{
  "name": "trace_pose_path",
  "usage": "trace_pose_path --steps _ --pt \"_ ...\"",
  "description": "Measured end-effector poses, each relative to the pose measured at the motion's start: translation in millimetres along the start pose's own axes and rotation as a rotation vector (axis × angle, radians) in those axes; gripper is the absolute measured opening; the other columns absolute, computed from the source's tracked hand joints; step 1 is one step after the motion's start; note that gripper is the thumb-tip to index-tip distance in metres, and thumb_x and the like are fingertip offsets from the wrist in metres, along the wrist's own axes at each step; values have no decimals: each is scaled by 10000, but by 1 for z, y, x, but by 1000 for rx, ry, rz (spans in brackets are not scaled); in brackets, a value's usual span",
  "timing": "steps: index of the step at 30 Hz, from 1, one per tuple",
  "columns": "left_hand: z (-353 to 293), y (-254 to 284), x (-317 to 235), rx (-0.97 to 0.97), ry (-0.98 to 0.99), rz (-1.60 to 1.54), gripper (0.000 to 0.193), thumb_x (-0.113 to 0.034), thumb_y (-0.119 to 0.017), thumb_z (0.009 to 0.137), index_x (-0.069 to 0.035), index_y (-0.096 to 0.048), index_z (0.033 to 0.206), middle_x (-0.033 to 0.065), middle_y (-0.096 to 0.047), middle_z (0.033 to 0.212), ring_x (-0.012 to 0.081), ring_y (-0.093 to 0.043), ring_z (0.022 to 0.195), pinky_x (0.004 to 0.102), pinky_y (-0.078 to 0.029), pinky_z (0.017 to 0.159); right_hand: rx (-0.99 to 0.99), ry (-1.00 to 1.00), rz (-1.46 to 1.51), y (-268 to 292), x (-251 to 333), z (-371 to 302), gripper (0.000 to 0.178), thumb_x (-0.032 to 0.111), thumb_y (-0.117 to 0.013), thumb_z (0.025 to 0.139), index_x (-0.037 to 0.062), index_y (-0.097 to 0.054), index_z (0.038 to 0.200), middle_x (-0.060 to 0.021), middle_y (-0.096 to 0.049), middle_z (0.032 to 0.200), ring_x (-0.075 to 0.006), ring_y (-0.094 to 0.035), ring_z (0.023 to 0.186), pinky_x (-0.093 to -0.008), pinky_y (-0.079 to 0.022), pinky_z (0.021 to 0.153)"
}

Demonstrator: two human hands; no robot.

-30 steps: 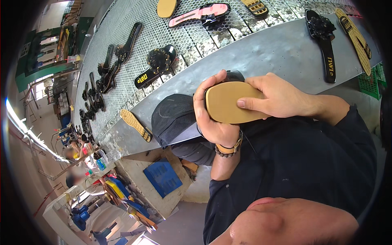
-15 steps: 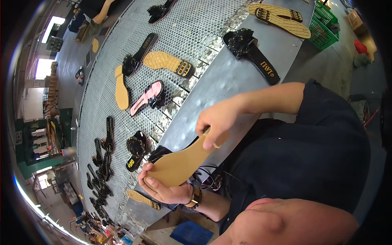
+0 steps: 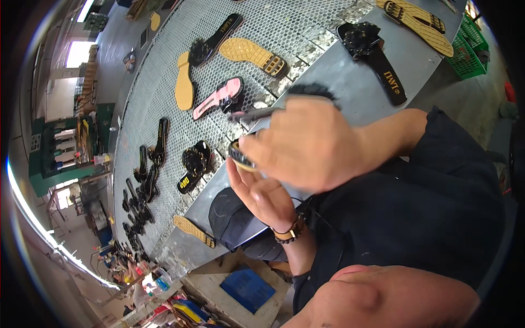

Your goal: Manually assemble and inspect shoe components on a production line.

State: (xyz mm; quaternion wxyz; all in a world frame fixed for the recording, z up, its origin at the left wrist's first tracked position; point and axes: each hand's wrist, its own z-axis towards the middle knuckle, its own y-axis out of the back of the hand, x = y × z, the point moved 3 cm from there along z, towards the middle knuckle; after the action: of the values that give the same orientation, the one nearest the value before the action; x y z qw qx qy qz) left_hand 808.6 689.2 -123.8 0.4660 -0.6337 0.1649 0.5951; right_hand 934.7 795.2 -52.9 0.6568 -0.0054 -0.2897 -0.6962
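My right hand [image 3: 306, 145], blurred by motion, is closed and covers much of a black slide sandal. A dark flower trim [image 3: 311, 90] shows blurred beyond its knuckles, and a slim dark piece [image 3: 257, 115] sticks out to the left; I cannot tell which part that is. Under the right fingers a black heel with a tan edge [image 3: 241, 157] shows. My left hand [image 3: 265, 199] is open, palm up, with fingers stretched out and their tips at that heel. A pink slide [image 3: 219, 98] and a black flowered slide [image 3: 196, 161] lie just beyond on the perforated table top.
The metal ledge [image 3: 306, 71] runs along the table's near side, with a black flowered slide [image 3: 383, 65] and tan-soled slides [image 3: 421, 24] on it. Another tan sole [image 3: 194, 230] lies lower left. Several black slides [image 3: 143, 191] stretch away. A green basket [image 3: 467, 49] stands upper right.
The held slide has been turned, so its broad tan sole no longer faces up. My right hand has moved across it, and my left hand has opened. The view has shifted.
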Motion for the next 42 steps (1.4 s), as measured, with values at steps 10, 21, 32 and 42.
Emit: trace_pose_path --steps 10,21,32,42 --pt "40 58 66 -279 257 -467 238 -166 -523 1083 -44 -554 1286 86 -641 1163 265 -638 1097 557 -526 1042 325 267 50 -52 39 -63 330 187 -690 782 -47 -687 1013 -155 -690 1014 -267 -696 909 -336 -581 741" --pt "40 61 43 -257 175 -448 238 -262 -491 1086 -60 -613 1121 98 -659 1047 273 -637 1049 539 -506 1029 688 -184 119 -73 -24 -71 632 250 -822 804 -63 -561 1288 -206 -658 1196 -364 -652 1085 -444 -511 954" --pt "36 52 35 -226 74 -308 309 -238 -440 1100 -7 -583 1248 163 -650 1190 298 -633 1110 561 -546 996 704 -148 115 -83 -25 -79 568 230 -813 808 -65 -574 1230 -195 -662 1169 -351 -662 1061 -435 -519 922" --pt "22 25 19 105 -128 153 580 -28 -606 1031 54 -370 1554 319 -481 1524 424 -480 1433 513 -405 1182 1007 -589 603 -57 -60 -38 331 191 -760 874 -12 -663 1117 -201 -738 997 -376 -714 948 -433 -550 842"
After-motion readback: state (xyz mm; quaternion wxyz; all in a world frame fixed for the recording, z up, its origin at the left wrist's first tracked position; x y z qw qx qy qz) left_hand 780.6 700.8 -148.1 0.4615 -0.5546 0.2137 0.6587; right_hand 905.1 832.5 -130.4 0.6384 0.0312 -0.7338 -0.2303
